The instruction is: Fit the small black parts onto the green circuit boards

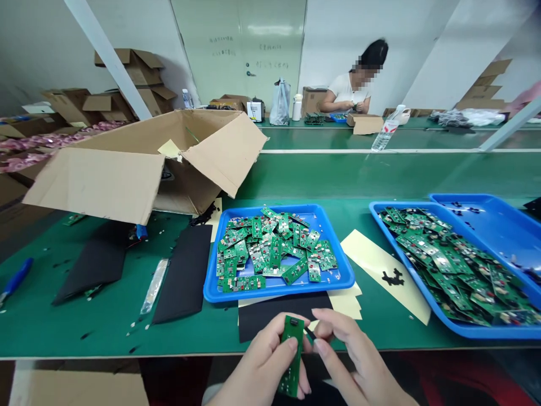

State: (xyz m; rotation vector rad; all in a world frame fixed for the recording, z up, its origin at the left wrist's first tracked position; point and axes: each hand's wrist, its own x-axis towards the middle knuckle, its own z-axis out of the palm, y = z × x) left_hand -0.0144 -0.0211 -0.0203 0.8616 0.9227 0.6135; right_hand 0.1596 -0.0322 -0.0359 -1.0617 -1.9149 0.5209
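My left hand (270, 352) is closed around a green circuit board (291, 372), thumb lying across its face. A small black part sits at the board's upper end. Close to the board's right edge, my right hand (350, 352) pinches a small black piece (310, 334) between thumb and fingers; its exact kind is too small to make out. Beyond both hands stands a blue tray (279, 295) with many loose green boards. A black foam sheet (270, 316) lies on the table between the tray and my hands.
To the right are a second blue tray (406, 259) heaped with boards and another blue tray (502, 217) with black bits. Black pieces (393, 277) rest on yellow paper (363, 254). An open carton (105, 180) stands left, blue-handled pliers (17, 279) farther left. A co-worker (355, 84) sits opposite.
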